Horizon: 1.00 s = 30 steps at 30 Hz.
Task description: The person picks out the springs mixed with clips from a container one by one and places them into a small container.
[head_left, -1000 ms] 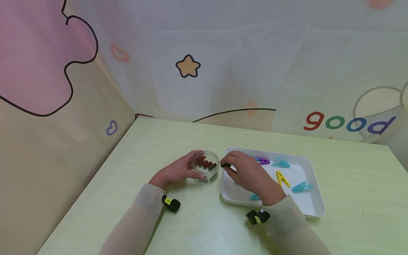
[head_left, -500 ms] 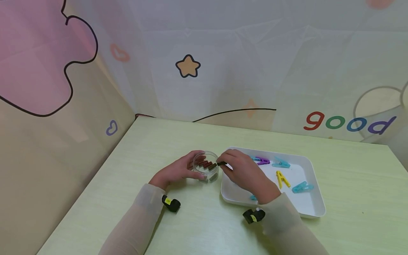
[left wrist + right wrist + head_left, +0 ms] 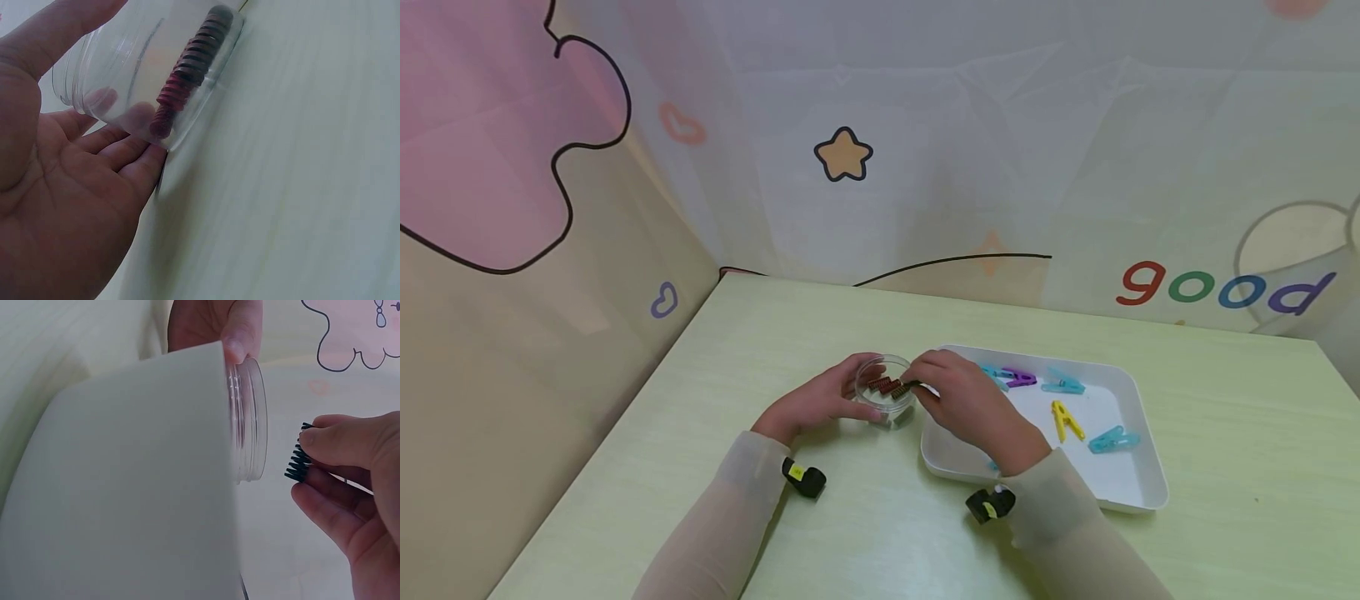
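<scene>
My left hand grips a clear plastic jar that stands on the table, thumb on the near side and fingers round the far side. Several coil springs, dark and reddish, lie at the jar's bottom. Between thumb and fingertips my right hand pinches a dark green coil spring. In the head view that hand is at the jar's right rim; the right wrist view shows the spring above the open mouth, apart from it. Most of the held spring is hidden by fingers in the head view.
Right of the jar stands a white tray, partly under my right forearm. It holds plastic clothespins: a yellow clothespin, a purple clothespin and several blue ones, such as the blue clothespin. A printed cloth hangs behind the table.
My right hand has moved left with the pinched spring, from over the tray's left edge to the jar's rim. My left hand and the jar have stayed in place.
</scene>
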Available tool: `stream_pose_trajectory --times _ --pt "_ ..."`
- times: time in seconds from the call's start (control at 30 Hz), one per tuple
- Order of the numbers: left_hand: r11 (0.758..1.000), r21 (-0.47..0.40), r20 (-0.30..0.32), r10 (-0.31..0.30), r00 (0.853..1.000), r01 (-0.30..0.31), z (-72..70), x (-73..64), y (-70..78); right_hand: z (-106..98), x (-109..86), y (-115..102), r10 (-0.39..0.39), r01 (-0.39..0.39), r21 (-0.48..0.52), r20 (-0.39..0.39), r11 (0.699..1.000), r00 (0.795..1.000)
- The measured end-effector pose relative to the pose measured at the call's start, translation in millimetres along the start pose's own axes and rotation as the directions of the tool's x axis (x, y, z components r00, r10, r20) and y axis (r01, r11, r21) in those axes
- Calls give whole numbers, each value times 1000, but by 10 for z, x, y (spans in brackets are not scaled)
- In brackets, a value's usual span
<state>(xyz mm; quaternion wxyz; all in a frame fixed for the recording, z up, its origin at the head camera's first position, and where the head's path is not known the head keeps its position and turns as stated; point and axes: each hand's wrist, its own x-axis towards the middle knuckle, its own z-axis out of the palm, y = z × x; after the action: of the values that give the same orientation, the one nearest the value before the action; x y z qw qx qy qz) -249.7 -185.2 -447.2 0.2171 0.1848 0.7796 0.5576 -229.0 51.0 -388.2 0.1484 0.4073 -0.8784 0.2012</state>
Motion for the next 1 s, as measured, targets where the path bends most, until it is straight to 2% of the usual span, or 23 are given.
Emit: stream_pose_trajectory --times 0.37,0.6,1.0 --pt "1000 15 -1 -4 1000 4 -11 19 -18 62 31 -8 -44 44 8 -37 999 998" --pt "999 33 -10 -22 1000 22 -8 17 -37 97 75 -25 -77 78 15 -29 997 997" --pt "999 44 -15 -17 1000 18 -5 13 -39 88 77 -64 -32 32 16 39 999 999"
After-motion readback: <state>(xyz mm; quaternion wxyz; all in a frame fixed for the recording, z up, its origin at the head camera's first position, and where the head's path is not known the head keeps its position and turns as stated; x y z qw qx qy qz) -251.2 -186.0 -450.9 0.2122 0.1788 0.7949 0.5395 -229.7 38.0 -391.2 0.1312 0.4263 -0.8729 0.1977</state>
